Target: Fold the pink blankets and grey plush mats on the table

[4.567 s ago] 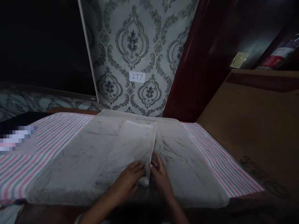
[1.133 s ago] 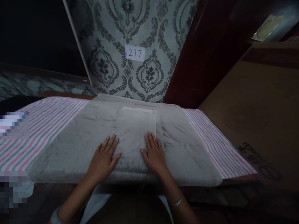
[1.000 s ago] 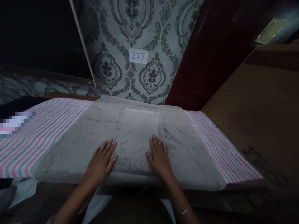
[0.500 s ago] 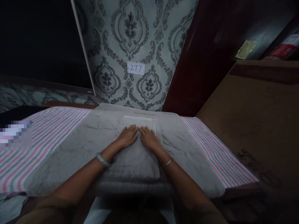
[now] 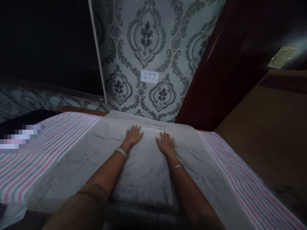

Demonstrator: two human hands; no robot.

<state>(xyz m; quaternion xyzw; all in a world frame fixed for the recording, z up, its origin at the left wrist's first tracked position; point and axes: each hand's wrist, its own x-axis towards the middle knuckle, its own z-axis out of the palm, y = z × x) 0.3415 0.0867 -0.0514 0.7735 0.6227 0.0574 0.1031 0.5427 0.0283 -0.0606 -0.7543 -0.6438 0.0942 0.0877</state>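
A grey, plush-looking piece of fabric [image 5: 146, 172] lies in the middle, on top of a larger grey cloth [image 5: 81, 172]. My left hand [image 5: 134, 135] rests flat at the upper left corner of the fabric piece, fingers spread. At its upper right corner lies my right hand [image 5: 166, 143], also flat with fingers apart. Between the two hands a pale strip [image 5: 151, 130] runs along the far edge of the piece. Neither hand grips anything. Parts of the fabric under the palms are hidden.
Pink, grey and white striped cloth [image 5: 55, 140] shows on both sides of the grey cloth. Behind stands a patterned wall with a paper label [image 5: 149, 76] reading 277. A dark screen [image 5: 48, 44] is at the left, a brown cardboard box [image 5: 268, 127] at the right.
My hands have moved apart, from nearly touching in the middle to the two far corners of the fabric piece. The fabric now partly covers the pale strip. The camera view has shifted.
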